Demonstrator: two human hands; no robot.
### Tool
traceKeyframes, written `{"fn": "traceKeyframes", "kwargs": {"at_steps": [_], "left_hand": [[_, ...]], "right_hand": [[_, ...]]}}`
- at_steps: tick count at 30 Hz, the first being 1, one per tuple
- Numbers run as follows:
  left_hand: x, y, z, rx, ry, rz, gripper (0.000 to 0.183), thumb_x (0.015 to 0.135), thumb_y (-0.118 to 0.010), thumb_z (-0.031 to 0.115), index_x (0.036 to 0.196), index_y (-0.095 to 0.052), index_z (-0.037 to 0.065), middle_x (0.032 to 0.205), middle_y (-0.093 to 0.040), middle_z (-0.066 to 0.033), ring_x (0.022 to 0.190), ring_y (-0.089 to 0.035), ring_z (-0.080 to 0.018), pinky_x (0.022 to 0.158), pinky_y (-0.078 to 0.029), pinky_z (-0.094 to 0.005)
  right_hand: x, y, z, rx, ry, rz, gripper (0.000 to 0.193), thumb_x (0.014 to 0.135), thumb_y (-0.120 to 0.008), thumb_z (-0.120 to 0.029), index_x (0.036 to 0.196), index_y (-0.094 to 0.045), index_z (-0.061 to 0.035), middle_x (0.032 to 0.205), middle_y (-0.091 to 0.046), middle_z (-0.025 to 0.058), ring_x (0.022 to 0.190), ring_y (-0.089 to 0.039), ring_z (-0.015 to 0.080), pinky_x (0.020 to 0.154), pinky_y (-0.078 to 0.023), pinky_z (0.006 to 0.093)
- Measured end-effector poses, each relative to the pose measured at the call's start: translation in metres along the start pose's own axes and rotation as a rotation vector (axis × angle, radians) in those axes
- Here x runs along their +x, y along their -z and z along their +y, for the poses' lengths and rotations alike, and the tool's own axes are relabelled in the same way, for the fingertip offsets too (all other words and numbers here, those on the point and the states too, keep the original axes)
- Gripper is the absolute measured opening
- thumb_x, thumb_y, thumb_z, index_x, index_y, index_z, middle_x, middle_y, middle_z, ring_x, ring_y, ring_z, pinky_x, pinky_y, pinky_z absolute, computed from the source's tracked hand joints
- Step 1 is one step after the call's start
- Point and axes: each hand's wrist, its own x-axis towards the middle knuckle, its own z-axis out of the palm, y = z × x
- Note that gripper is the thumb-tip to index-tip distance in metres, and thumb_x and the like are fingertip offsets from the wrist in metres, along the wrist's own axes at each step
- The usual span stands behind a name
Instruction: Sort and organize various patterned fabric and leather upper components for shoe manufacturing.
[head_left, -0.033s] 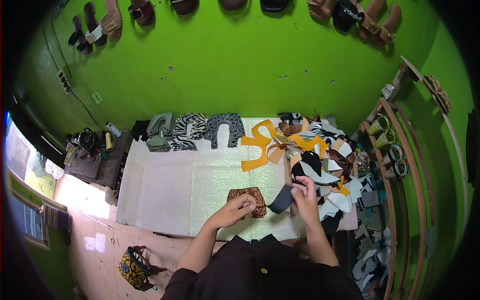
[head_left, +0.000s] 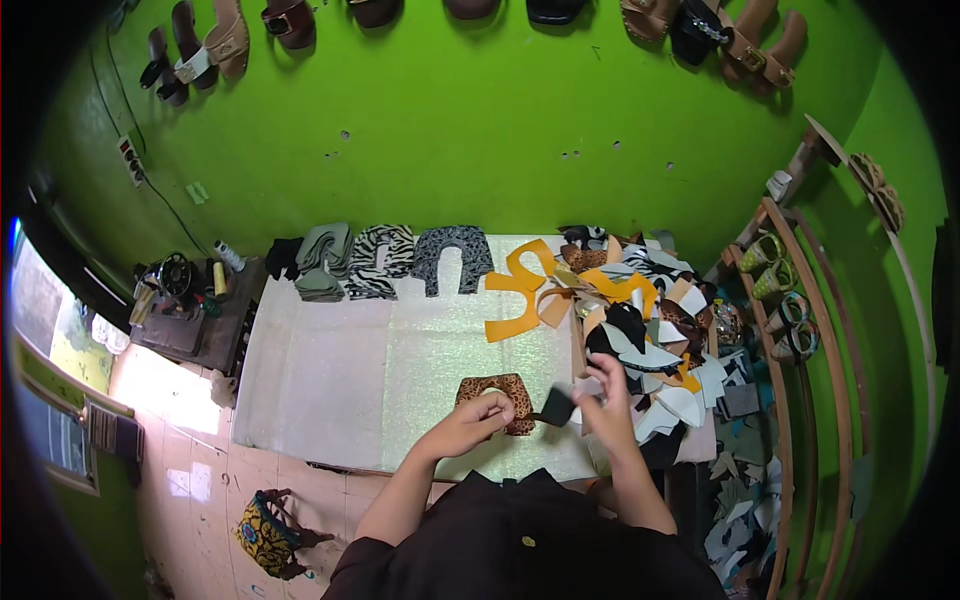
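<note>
My left hand is closed, its fingers pinching one end of a dark flat piece of material whose wider end sticks out to the right. Under and behind this hand, near the front edge of the table, lies a leopard-print U-shaped cutout, partly covered by the fingers. My right hand is raised beside the dark piece's right edge. Its fingertips are blurred, so whether they grip the piece cannot be made out.
A heap of offcuts covers the table's right side, beside yellow cutouts. Stacks of zebra-print pieces, grey patterned pieces and grey-green pieces line the back. A sewing machine stands left, a wooden rack right.
The dark piece has swung and turned, its wider end now closer to my left hand. My right hand's fingers have shifted, while my left hand stays almost in place.
</note>
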Motion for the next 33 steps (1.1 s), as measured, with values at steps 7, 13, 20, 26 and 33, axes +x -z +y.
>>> {"fn": "traceKeyframes", "kwargs": {"at_steps": [7, 13, 20, 26, 33], "left_hand": [[-0.013, -0.004, -0.004, 0.263, -0.133, -0.076, 0.017, 0.090, -0.054, 0.019, 0.095, -0.059, 0.004, 0.079, -0.060, -0.0043, 0.074, -0.055, -0.0108, 0.068, -0.044, -0.0253], [-0.023, 0.004, 0.007, 0.371, -0.191, -0.008, 0.015, 0.083, -0.063, 0.017, 0.090, -0.065, 0.004, 0.085, -0.061, -0.0083, 0.080, -0.058, -0.0191, 0.073, -0.045, -0.0289], [-0.021, 0.022, -0.012, 0.398, -0.146, 0.270, 0.014, 0.082, -0.064, 0.016, 0.088, -0.062, 0.004, 0.070, -0.057, -0.0059, 0.066, -0.054, -0.0151, 0.063, -0.043, -0.0272], [-0.004, 0.039, -0.044, 0.028, 0.087, 0.345, 0.013, 0.088, -0.058, 0.012, 0.095, -0.050, 0.003, 0.072, -0.058, -0.0032, 0.062, -0.053, -0.0077, 0.056, -0.041, -0.0210], [0.024, 0.063, -0.123, -0.139, 0.152, 0.675, 0.024, 0.089, -0.052, 0.007, 0.111, -0.043, 0.004, 0.083, -0.060, -0.0102, 0.070, -0.061, -0.0140, 0.062, -0.049, -0.0256]], "right_hand": [[-0.013, -0.031, -0.006, -0.176, 0.172, -0.598, 0.075, 0.067, -0.076, -0.021, 0.131, -0.039, -0.0076, 0.128, -0.043, 0.0144, 0.123, -0.038, 0.0284, 0.101, -0.031, 0.0357], [0.000, -0.032, -0.013, -0.130, -0.180, -0.806, 0.043, 0.072, -0.072, -0.014, 0.111, -0.058, -0.0063, 0.094, -0.061, 0.0049, 0.086, -0.056, 0.0138, 0.077, -0.043, 0.0270], [0.008, -0.041, 0.003, -0.071, -0.049, -0.609, 0.015, 0.083, -0.064, -0.016, 0.085, -0.061, -0.0006, 0.071, -0.058, 0.0012, 0.065, -0.053, 0.0076, 0.060, -0.042, 0.0225], [0.032, -0.061, 0.044, 0.035, -0.167, -0.378, 0.019, 0.085, -0.062, -0.018, 0.089, -0.060, 0.0012, 0.070, -0.061, 0.0018, 0.060, -0.054, 0.0061, 0.054, -0.043, 0.0207], [0.047, -0.081, 0.138, -0.179, -0.181, -0.245, 0.020, 0.086, -0.060, -0.017, 0.080, -0.057, 0.0018, 0.057, -0.055, 0.0016, 0.052, -0.048, 0.0048, 0.047, -0.036, 0.0239]]}}
